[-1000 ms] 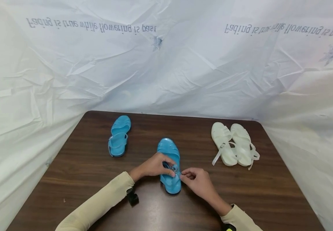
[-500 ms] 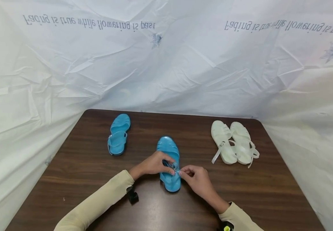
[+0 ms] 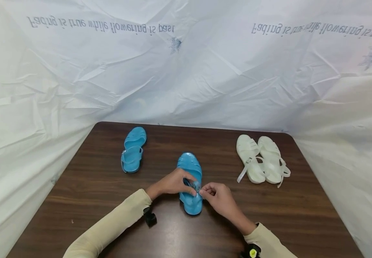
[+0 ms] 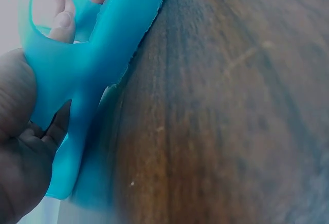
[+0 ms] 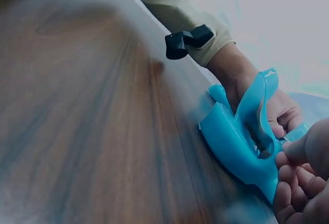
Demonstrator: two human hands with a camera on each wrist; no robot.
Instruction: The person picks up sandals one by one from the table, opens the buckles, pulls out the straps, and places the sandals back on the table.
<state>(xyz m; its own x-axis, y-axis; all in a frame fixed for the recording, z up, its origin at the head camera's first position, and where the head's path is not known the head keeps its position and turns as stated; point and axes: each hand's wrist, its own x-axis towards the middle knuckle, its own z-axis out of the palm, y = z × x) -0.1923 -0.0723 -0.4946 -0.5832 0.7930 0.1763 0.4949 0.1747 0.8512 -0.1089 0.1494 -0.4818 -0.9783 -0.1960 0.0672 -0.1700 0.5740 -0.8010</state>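
A blue jelly sandal [image 3: 190,163] lies at the middle of the table, toe pointing away. My left hand [image 3: 175,182] reaches over its side and pinches the ankle strap by the small buckle [image 3: 196,186] between thumb and fingers. From the other side my right hand [image 3: 220,200] pinches the strap's end close to the buckle. In the right wrist view the sandal's heel part [image 5: 236,144] is near, with both hands meeting at the strap; fingers partly hide the buckle. The left wrist view has the sandal's side [image 4: 121,23] with the left hand around its straps.
Another blue sandal [image 3: 132,154] lies at the back left of the brown wooden table [image 3: 92,200]. Two white sandals [image 3: 253,168] lie side by side at the back right. White printed sheeting [image 3: 186,82] hangs behind the table and on both sides.
My right hand has shifted slightly up and left, its fingertips now closer to the buckle. The left hand keeps its hold, and the other sandals stay in place.
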